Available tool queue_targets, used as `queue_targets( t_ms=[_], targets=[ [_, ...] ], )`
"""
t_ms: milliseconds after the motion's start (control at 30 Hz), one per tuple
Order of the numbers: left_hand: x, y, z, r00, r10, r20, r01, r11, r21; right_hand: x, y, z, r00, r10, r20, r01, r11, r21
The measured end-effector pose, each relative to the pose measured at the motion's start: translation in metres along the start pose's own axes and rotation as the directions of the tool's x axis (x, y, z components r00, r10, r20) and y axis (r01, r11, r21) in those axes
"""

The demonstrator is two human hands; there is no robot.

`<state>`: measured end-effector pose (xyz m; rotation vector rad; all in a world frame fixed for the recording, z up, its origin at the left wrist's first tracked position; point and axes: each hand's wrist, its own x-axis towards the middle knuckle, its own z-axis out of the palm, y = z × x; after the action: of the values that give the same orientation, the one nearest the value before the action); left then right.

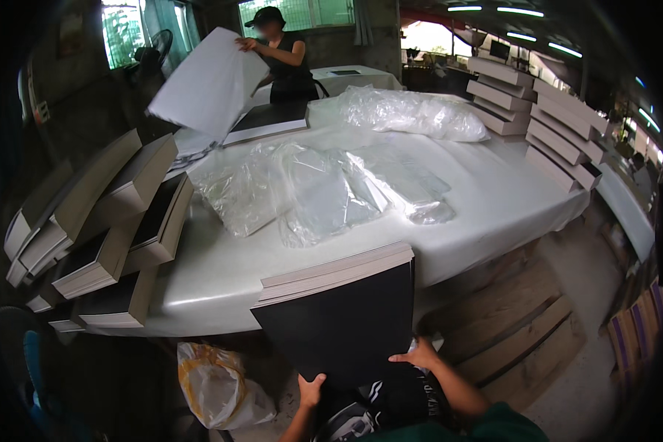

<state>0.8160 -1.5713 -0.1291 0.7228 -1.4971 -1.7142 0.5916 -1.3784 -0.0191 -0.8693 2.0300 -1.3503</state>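
At the near edge of the glossy white table (493,184), left hand (311,389) and right hand (420,355) grip a thick rectangular stack (339,317) by its near end: flat black face, pale layered edges. Crinkled clear bags (317,191) lie mid-table; black-and-pale blocks (155,214) pile up left.

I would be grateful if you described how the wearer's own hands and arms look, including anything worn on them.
The left hand and right hand are bare, with no gloves visible. The left forearm shows no sleeve within the picture; the right forearm is uncovered up to a dark green sleeve at the lower edge.
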Motion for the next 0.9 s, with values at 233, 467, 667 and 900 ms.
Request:
queue_targets(
  t_ms=[233,467,667,900],
  targets=[
    [-0.007,-0.017,0.008,0.996,-0.015,-0.088,0.010,0.998,-0.057,-0.004,0.014,0.002,0.998,0.067,-0.019,-0.068,0.997,-0.022],
    [-0.009,0.000,0.010,0.998,0.037,-0.042,-0.038,0.999,-0.023,-0.005,0.025,0.002,0.998,0.068,0.012,-0.067,0.996,-0.065],
    [-0.014,0.027,-0.009,0.960,0.229,-0.160,-0.209,0.969,0.135,-0.027,0.019,-0.071,0.998,0.011,-0.060,-0.026,0.965,-0.262],
    [-0.019,0.229,0.093,0.677,0.507,0.534,-0.695,0.680,0.235,-0.083,-0.129,-0.057,0.862,-0.178,0.474,0.053,0.963,0.265]
  ],
)
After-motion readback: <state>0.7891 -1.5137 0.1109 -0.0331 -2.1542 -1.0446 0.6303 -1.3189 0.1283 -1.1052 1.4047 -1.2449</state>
